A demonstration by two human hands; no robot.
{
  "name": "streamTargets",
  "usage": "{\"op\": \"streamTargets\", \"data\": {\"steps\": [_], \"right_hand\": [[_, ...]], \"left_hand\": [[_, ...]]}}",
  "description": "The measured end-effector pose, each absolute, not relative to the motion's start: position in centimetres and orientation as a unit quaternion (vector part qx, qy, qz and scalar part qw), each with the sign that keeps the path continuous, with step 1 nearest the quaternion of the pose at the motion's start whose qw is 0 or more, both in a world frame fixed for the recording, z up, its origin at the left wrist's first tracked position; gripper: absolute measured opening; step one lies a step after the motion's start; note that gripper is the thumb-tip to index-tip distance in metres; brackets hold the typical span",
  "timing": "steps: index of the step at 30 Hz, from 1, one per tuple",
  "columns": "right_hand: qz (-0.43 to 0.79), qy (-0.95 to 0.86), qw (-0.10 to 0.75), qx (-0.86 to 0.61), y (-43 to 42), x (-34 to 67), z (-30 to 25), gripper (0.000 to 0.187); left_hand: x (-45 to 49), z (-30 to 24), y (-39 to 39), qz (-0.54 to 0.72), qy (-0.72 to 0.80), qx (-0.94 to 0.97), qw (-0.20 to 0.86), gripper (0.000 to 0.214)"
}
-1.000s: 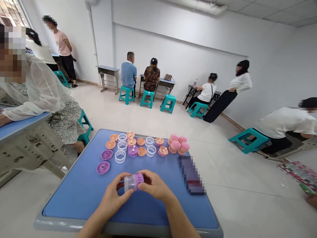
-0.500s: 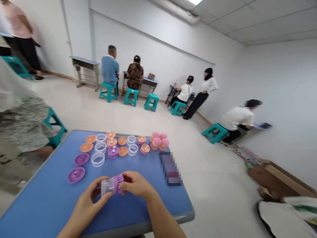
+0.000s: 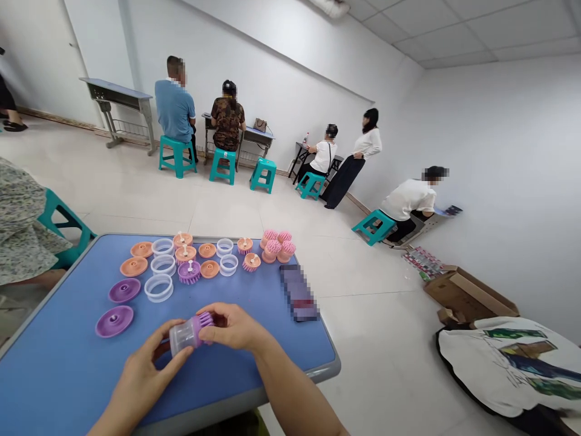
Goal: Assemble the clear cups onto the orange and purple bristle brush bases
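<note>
My left hand (image 3: 144, 370) is closed round a clear plastic cylinder (image 3: 182, 340), thumb below and fingers above. My right hand (image 3: 233, 327) pinches the purple bristle head (image 3: 203, 322) at the cylinder's right end. The two parts are together, tilted, just over the blue table. Left of them lie two purple discs (image 3: 114, 321). Behind stand several clear rings (image 3: 158, 289), orange discs (image 3: 134, 267), a purple bristle head with a white stem (image 3: 189, 273) and orange-topped ones (image 3: 185, 254). Several pink bristle brushes (image 3: 278, 248) cluster at the table's back right.
A blurred-out phone-like slab (image 3: 299, 293) lies on the table's right side (image 3: 254, 369). A person in a patterned skirt (image 3: 22, 224) sits close on the left. Other people sit at desks along the walls. A cardboard box (image 3: 472, 293) is on the floor at right.
The camera view has turned a little, so the table and room sit further left. Both hands keep hold of the clear cylinder and purple bristle head, with little change in grip.
</note>
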State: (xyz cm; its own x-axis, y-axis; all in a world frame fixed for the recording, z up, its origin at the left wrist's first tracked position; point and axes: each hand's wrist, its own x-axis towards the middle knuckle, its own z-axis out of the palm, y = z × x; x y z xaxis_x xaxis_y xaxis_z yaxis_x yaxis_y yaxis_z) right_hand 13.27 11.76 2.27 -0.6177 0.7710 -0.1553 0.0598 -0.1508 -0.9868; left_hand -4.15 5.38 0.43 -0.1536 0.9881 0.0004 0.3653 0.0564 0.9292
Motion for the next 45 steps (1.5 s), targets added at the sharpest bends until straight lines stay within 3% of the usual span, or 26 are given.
{"op": "streamTargets", "data": {"steps": [7, 13, 20, 25, 36, 45], "right_hand": [[0.713, -0.548, 0.279, -0.338, 11.8, 12.7, 2.6, 0.047], [0.710, -0.508, 0.336, -0.353, 12.0, 12.6, 2.5, 0.047], [0.710, -0.428, 0.391, -0.400, 12.3, 12.8, 2.4, 0.046], [0.723, -0.423, 0.384, -0.389, 11.8, 12.5, 2.4, 0.044], [0.740, -0.421, 0.373, -0.369, 11.7, 12.6, 2.4, 0.042], [0.773, -0.435, 0.345, -0.307, 11.7, 12.7, 2.0, 0.037]], "left_hand": [[-3.8, 0.6, 5.3, 0.397, 0.655, 0.592, 0.252, 0.047], [-4.2, 0.0, 5.0, 0.447, 0.624, 0.600, 0.228, 0.064], [-8.5, 0.6, 4.7, 0.408, 0.734, 0.544, -0.001, 0.035], [-10.9, 0.0, 5.3, 0.298, 0.774, 0.555, -0.065, 0.039], [-11.1, -1.1, 6.1, 0.254, 0.760, 0.595, -0.066, 0.037], [-6.6, 0.9, 4.6, 0.349, 0.655, 0.666, 0.081, 0.055]]}}
